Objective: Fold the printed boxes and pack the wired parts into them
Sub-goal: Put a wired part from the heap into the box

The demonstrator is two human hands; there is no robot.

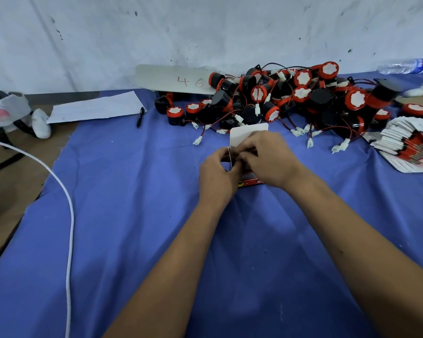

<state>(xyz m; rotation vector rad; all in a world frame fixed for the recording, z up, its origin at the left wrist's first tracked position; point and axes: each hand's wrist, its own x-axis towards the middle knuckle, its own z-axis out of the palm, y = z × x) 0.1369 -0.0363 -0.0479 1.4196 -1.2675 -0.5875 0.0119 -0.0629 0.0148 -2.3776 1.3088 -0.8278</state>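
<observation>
A printed box (242, 134) stands on the blue cloth (132, 191) at the middle, its white flap up and a red printed edge low between my wrists. My left hand (217, 172) grips its left side, fingers curled on a flap edge. My right hand (269, 157) covers the top and right side, fingers curled onto the box. Behind it lies a heap of wired parts (298, 98), black bodies with red caps, red-black wires and white plugs. Whether a part is inside the box is hidden.
A fanned stack of flat printed boxes (408, 147) lies at the right. A cardboard strip marked 46 (174, 79), a sheet of paper (98, 107) and a black pen (140, 117) sit at the back. A white cable (69, 215) runs down the left; a plastic bottle (403, 65) lies far right.
</observation>
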